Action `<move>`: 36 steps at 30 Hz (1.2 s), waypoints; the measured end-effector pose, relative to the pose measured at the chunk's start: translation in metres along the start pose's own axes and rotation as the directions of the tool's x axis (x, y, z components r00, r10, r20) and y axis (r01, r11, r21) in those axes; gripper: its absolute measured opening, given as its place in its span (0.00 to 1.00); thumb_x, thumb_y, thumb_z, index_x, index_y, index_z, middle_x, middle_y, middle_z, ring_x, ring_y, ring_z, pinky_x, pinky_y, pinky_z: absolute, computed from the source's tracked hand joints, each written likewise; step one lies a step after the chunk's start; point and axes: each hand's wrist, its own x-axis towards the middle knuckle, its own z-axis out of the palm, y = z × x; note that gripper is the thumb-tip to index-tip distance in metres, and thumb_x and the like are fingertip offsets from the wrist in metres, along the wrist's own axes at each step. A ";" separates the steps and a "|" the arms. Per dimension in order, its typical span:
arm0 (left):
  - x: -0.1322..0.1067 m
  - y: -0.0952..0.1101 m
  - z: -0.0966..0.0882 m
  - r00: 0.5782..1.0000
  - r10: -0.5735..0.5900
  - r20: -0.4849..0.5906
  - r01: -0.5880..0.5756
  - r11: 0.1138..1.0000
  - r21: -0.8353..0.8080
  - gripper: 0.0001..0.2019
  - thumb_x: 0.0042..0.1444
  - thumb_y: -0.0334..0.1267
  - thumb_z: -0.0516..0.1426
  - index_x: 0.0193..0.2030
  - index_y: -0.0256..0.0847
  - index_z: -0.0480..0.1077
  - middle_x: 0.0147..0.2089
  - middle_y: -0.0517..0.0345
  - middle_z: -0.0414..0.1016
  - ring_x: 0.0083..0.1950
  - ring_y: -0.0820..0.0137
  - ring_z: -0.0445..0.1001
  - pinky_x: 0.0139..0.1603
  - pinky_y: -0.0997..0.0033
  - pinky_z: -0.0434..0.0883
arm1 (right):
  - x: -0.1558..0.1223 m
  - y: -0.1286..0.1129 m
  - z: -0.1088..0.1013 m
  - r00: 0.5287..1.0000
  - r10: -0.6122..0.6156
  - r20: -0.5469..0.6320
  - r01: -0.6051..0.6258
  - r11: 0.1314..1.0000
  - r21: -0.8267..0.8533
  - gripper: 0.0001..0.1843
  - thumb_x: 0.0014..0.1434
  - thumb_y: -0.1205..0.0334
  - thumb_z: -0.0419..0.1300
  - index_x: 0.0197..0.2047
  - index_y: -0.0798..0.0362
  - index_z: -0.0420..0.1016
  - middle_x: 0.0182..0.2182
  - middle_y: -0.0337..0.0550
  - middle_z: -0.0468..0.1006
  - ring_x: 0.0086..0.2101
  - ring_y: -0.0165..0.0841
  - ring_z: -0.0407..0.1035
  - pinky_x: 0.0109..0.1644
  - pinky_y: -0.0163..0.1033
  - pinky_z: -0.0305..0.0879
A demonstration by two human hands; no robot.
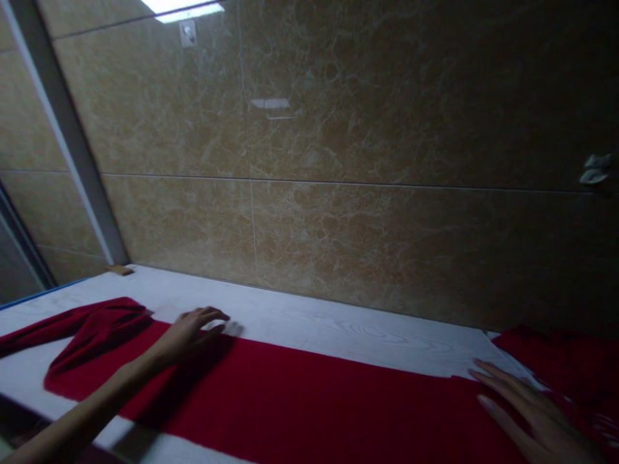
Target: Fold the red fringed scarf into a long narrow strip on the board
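- Red sleeved garment (309,399) lies along six o'clock on the white tabletop (338,327).
- Left hand (191,328), eight o'clock: fingers loosely curled, pinching nothing.
- Right hand (536,412), four o'clock: fingers spread.
- A dragging palm could ruck the garment.

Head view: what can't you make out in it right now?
All in the head view:
Red cloth: left tip cut off by the left edge, part of the near side by the bottom edge.
Left hand: palm hidden by its own back.
Right hand: wrist cut off by the bottom edge.
Dark red fabric: cut off by the right edge.
Wall fitting: too blurred to identify.
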 end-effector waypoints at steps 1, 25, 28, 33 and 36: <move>0.011 0.015 0.005 0.998 0.059 0.031 -0.055 0.992 -0.109 0.28 0.65 0.58 0.45 0.54 0.44 0.78 0.57 0.46 0.79 0.54 0.58 0.77 0.57 0.60 0.72 | 0.012 -0.030 0.012 0.997 0.002 0.081 -0.007 0.998 0.060 0.28 0.63 0.38 0.52 0.54 0.46 0.80 0.56 0.50 0.79 0.56 0.48 0.73 0.63 0.56 0.68; 0.050 0.064 0.032 0.895 0.252 0.369 0.059 0.751 -0.657 0.27 0.58 0.64 0.57 0.38 0.37 0.76 0.32 0.57 0.75 0.32 0.71 0.66 0.33 0.74 0.63 | 0.100 -0.264 0.157 0.827 -0.205 0.524 0.011 0.937 0.350 0.05 0.68 0.64 0.59 0.43 0.51 0.78 0.31 0.37 0.80 0.33 0.30 0.72 0.35 0.32 0.60; 0.059 0.060 0.031 0.862 0.239 0.446 0.078 0.809 -0.583 0.31 0.54 0.68 0.58 0.36 0.36 0.76 0.28 0.59 0.71 0.29 0.72 0.61 0.28 0.75 0.57 | 0.108 -0.261 0.158 0.807 -0.144 0.572 -0.031 0.958 0.284 0.04 0.65 0.63 0.62 0.40 0.52 0.79 0.27 0.36 0.79 0.29 0.29 0.71 0.30 0.32 0.55; 0.065 0.060 0.024 0.855 0.141 0.499 0.079 0.916 -0.394 0.32 0.51 0.70 0.58 0.30 0.36 0.74 0.24 0.61 0.65 0.27 0.73 0.57 0.25 0.75 0.52 | 0.113 -0.261 0.158 0.812 -0.029 0.582 -0.050 0.992 0.119 0.07 0.64 0.59 0.64 0.34 0.52 0.79 0.30 0.41 0.81 0.31 0.33 0.71 0.31 0.35 0.52; 0.065 0.062 0.020 0.846 0.146 0.513 0.088 0.910 -0.405 0.33 0.51 0.71 0.57 0.28 0.37 0.71 0.24 0.62 0.63 0.27 0.73 0.56 0.25 0.74 0.53 | 0.108 -0.264 0.155 0.840 0.001 0.543 -0.033 0.998 0.050 0.09 0.67 0.56 0.61 0.39 0.51 0.79 0.36 0.46 0.82 0.36 0.38 0.73 0.35 0.38 0.52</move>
